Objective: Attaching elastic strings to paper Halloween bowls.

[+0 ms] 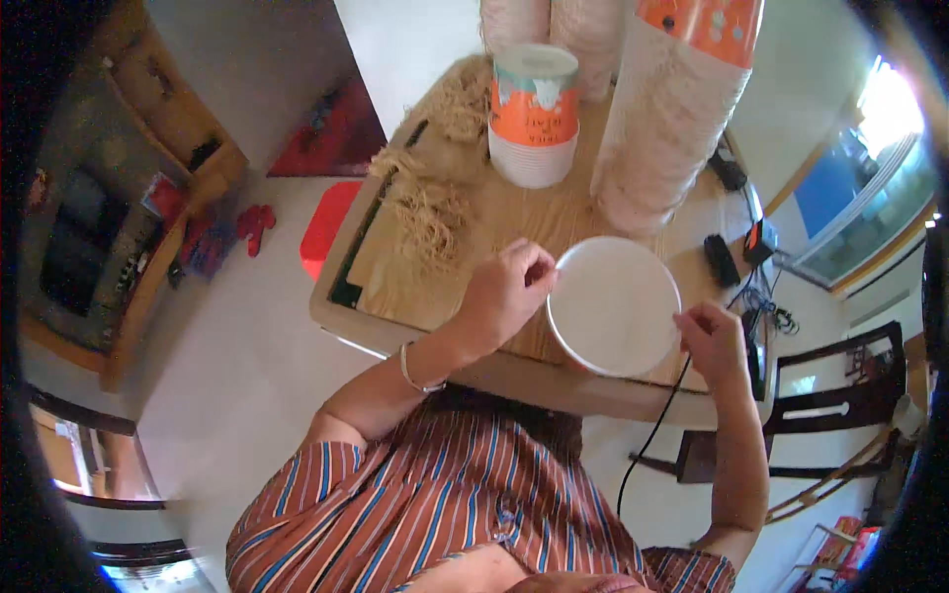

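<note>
A round paper bucket [614, 307] with a white inside and a white rim is at the table's front edge, its open mouth facing up toward me. My left hand [509, 292] is closed, thumb and fingers pinching the rim on the upper left. On the opposite side, my right hand [714, 341] has its fingertips pressed together at the rim. Whether anything thin lies between the fingers is too small to see. Beyond the bucket stands a short upside-down stack of orange and white paper buckets [535, 119]. Loose tan twine [425, 210] lies to the left of that stack.
A tall leaning stack of paper buckets [664, 119] rises at the back right of the table [494, 371]. Black adapters [722, 259] and tangled cables lie at the right edge. A red stool [331, 222] is left of the table, a dark wooden chair [835, 410] right.
</note>
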{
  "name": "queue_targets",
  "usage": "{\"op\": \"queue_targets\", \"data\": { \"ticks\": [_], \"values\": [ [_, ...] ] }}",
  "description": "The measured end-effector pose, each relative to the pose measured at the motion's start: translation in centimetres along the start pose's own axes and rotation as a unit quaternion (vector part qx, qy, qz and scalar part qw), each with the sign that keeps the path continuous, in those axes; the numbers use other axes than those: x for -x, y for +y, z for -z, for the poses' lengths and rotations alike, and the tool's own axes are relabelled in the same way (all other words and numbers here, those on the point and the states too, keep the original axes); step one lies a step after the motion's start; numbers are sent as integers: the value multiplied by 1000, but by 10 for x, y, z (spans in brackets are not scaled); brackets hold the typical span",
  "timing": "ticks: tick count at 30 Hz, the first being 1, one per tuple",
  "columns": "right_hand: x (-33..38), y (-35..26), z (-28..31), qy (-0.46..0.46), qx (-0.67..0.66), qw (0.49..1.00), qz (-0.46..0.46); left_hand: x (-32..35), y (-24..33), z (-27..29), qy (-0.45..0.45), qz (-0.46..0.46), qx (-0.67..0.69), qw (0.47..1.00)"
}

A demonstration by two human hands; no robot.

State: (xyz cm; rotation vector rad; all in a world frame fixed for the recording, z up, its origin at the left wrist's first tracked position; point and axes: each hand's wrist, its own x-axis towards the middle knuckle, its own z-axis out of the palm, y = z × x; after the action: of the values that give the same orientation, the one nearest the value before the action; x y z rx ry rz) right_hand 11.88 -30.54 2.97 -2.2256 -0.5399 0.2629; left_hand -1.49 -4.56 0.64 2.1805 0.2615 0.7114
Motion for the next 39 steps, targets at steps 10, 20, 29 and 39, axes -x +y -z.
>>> {"op": "queue_targets", "data": {
  "ticks": [10, 20, 29, 39],
  "values": [
    [9, -28, 22, -184, -222, 946, -145, -2, 7, 10, -117, 174, 161, 964],
    [25, -76, 60, -124, -198, 970, -66, -40, 86, 52, -26, -64, 113, 991],
    [-24, -161, 164, 169, -57, 964, 197, -158, 183, 86, 210, -434, 85, 872],
    [-190, -227, 285, 254, -109, 886, 371, -263, 292, 92, 480, -277, -292, 780]
  ]
}}
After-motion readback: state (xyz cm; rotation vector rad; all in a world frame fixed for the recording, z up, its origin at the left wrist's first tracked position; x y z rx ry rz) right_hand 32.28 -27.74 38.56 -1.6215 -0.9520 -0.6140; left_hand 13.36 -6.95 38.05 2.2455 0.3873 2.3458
